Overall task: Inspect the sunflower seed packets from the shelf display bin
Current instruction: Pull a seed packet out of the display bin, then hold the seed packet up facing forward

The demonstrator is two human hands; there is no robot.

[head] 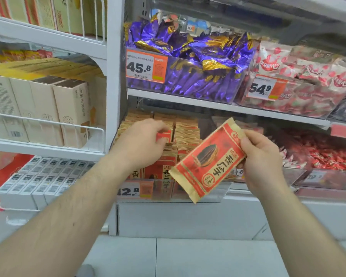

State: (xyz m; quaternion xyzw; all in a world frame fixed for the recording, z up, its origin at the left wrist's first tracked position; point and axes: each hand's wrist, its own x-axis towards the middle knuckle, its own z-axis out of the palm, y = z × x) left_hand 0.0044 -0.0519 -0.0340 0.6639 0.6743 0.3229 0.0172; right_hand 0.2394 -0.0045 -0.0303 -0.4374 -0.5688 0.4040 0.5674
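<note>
A clear display bin (212,193) on the lower shelf holds several upright rows of tan-and-red sunflower seed packets (187,132). My right hand (262,156) grips one packet (207,161) by its right edge and holds it tilted in front of the bin, its red face with a seed picture turned toward me. My left hand (140,142) reaches into the bin's left rows, and its curled fingers pinch the top of a red packet (164,136) standing among the others.
Above are bins of purple foil snacks (188,56) and red-and-white packets (308,76), with price tags. To the right sits a bin of small red candies (324,156). A white wire rack on the left holds beige boxes (48,108) and white boxes (40,180).
</note>
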